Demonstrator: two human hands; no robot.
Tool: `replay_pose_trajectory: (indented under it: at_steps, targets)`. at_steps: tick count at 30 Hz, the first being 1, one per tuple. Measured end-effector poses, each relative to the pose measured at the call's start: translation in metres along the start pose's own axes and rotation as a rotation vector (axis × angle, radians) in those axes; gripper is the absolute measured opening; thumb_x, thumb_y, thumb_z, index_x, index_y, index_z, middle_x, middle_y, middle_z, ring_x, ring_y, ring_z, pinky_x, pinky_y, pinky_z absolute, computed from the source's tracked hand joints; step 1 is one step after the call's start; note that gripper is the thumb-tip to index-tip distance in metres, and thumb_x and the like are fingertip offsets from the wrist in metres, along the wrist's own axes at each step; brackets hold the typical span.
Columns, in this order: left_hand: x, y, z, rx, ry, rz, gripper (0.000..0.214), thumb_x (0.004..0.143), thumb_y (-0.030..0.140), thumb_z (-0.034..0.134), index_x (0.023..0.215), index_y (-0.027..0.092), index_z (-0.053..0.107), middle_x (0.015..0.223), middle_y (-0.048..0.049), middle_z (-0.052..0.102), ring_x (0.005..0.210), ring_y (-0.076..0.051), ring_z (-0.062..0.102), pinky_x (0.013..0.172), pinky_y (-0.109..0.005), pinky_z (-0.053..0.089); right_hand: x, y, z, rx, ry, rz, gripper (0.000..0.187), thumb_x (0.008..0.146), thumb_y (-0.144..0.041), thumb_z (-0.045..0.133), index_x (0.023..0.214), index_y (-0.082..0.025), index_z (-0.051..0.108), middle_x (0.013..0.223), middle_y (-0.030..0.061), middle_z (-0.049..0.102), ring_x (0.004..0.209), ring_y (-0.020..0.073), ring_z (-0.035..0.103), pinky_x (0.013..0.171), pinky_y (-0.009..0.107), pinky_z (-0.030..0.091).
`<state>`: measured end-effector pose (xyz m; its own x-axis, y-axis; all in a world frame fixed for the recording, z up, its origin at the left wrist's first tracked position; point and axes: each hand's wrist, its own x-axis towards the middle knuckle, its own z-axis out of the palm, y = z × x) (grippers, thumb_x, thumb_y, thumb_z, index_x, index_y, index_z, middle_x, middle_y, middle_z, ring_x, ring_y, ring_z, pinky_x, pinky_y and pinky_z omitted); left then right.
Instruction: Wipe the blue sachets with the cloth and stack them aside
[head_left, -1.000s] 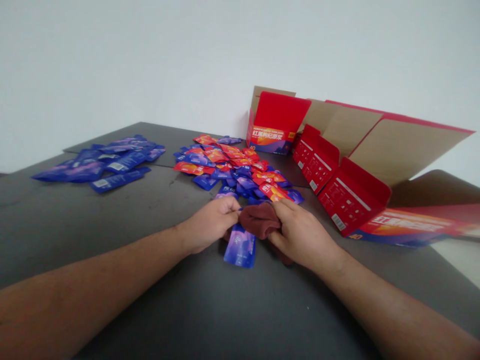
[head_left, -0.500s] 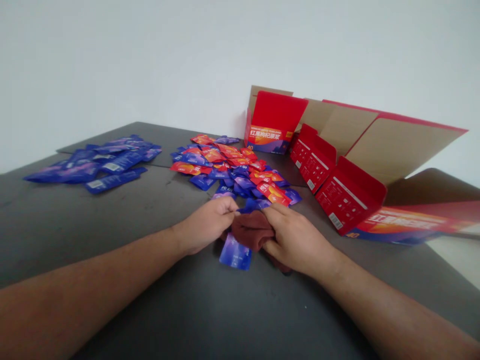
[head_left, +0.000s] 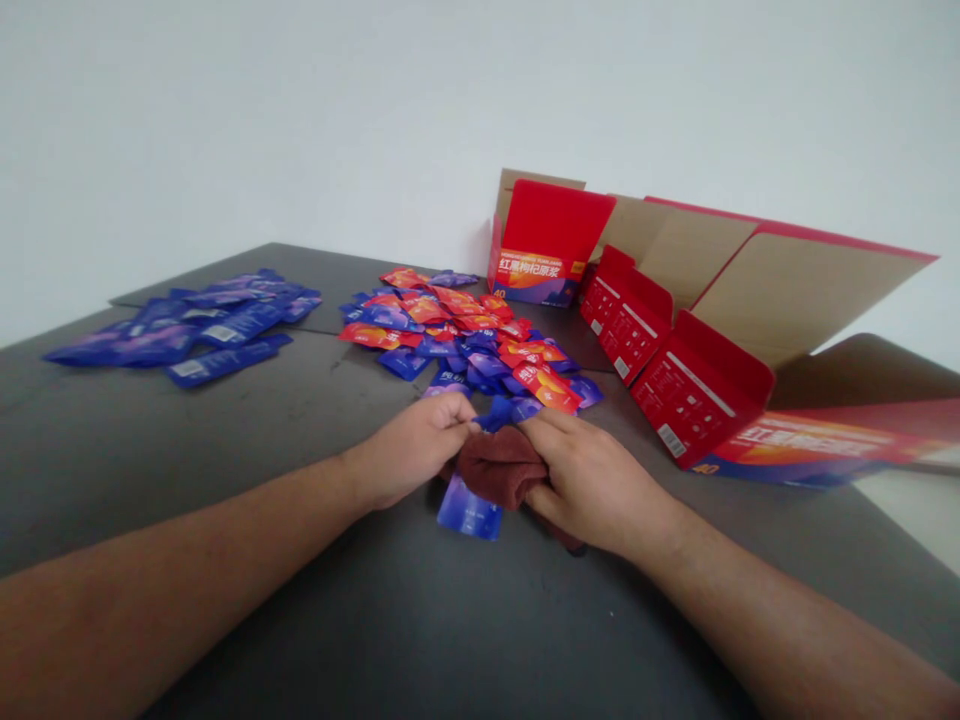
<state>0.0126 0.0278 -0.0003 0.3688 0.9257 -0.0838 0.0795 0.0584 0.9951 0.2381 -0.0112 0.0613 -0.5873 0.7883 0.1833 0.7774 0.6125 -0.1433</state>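
Note:
Low in the middle of the head view, a blue and purple pouch [head_left: 469, 512] hangs between my two hands. My left hand [head_left: 429, 445] is closed, thumb and fingers pinching the pouch's left edge near its top. A folded brown cloth [head_left: 496, 464] is in my right hand [head_left: 589, 478], whose fingers wrap round it and press it against the pouch's front. The cloth hides the middle of the pouch. Just beyond my hands lies a heap of red and blue pouches [head_left: 457, 325].
A second pile, of blue pouches [head_left: 202, 320], lies at the left on the dark table [head_left: 360, 620]. Along the right stand red printed cartons with raised flaps: a far carton [head_left: 555, 235], a middle carton [head_left: 626, 315] and a near carton [head_left: 701, 390]. A pale wall rises behind.
My right hand and the brown cloth have shifted slightly to the left across the pouch. My left hand keeps its pinch in almost the same place.

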Motion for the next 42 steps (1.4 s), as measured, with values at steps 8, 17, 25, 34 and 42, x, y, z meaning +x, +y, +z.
replay_pose_trajectory:
  at_steps: [8, 17, 25, 34, 42]
  targets:
    - [-0.0002, 0.0024, 0.0011, 0.025, 0.007, 0.008, 0.023, 0.090, 0.038, 0.067, 0.087, 0.019, 0.055, 0.067, 0.0038, 0.055, 0.054, -0.009, 0.049, 0.050, -0.021, 0.039, -0.0004, 0.0008, 0.0010, 0.016, -0.011, -0.010, 0.011, 0.085, -0.020, 0.061, 0.095, -0.021, 0.057, 0.097, 0.0050, 0.063, 0.091, 0.0217, 0.061, 0.080, 0.033, 0.047]
    - [0.0004, 0.0011, 0.0012, 0.037, 0.021, 0.012, 0.020, 0.090, 0.036, 0.066, 0.088, 0.020, 0.055, 0.068, 0.0034, 0.058, 0.055, -0.011, 0.052, 0.051, -0.023, 0.041, -0.0004, 0.0008, 0.0013, 0.003, 0.017, 0.046, 0.011, 0.087, -0.022, 0.061, 0.097, -0.020, 0.058, 0.098, 0.0058, 0.064, 0.090, 0.0221, 0.061, 0.080, 0.035, 0.047]
    - [0.0003, 0.0015, 0.0007, 0.026, 0.015, 0.012, 0.022, 0.091, 0.039, 0.066, 0.089, 0.020, 0.055, 0.070, 0.0029, 0.059, 0.057, -0.011, 0.054, 0.052, -0.023, 0.042, 0.0013, 0.0024, 0.0010, -0.025, 0.049, 0.140, 0.010, 0.088, -0.022, 0.060, 0.096, -0.021, 0.057, 0.097, 0.0064, 0.064, 0.088, 0.0219, 0.061, 0.078, 0.034, 0.046]
    - [0.0005, 0.0002, -0.0010, 0.041, 0.006, 0.014, 0.022, 0.092, 0.040, 0.065, 0.089, 0.020, 0.056, 0.068, 0.0031, 0.057, 0.056, -0.012, 0.051, 0.051, -0.024, 0.040, -0.0010, 0.0012, 0.0011, -0.010, 0.011, 0.035, 0.012, 0.085, -0.021, 0.060, 0.096, -0.021, 0.057, 0.097, 0.0057, 0.063, 0.090, 0.0219, 0.061, 0.078, 0.034, 0.047]
    - [0.0011, -0.0015, -0.0022, 0.052, -0.007, 0.033, 0.021, 0.091, 0.038, 0.065, 0.088, 0.019, 0.056, 0.069, 0.0026, 0.056, 0.057, -0.011, 0.049, 0.052, -0.023, 0.039, -0.0006, 0.0002, 0.0012, 0.020, -0.050, -0.035, 0.013, 0.084, -0.021, 0.062, 0.097, -0.021, 0.058, 0.098, 0.0047, 0.064, 0.093, 0.0214, 0.061, 0.081, 0.033, 0.048]
